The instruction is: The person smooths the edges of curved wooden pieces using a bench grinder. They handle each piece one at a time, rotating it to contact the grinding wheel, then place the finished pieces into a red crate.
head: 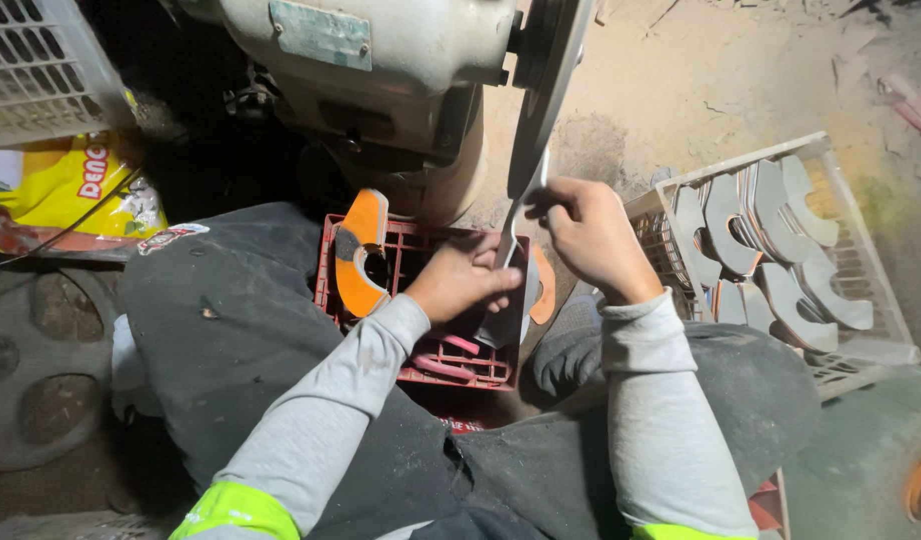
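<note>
Curved metal blade [508, 300], crescent-shaped, being held up against rim of grinding wheel [546, 95], above right edge of red crate [451, 365]. Left hand [466, 278] gripping lower part of blade, fingers curled round it, thumb on top. Right hand [591, 235] pinching upper tip, fingertips sitting v. close to wheel edge. Both hands bare, no gloves showing.

Judging risks from here: fingers [546, 200] of rt hand riding nearest the wheel, so slipping upward probably meaning skin meeting abrasive. Blade being thin and gripped at two ends only, likely catching or kicking if pressed at wrong angle, then dropping toward lap. Can't tell whether wheel is spinning. Possibly heating up too w/ bare grip, forcing a sudden let-go.

Orange-coated crescent piece [361, 255] standing at left corner of crate, another orange one peeking by right edge, partly hidden. Stack of bare grey crescents [771, 240] lying in white wire basket [861, 250], well apart to the right. Dim light, dusty floor, not helping w/ aim.
</note>
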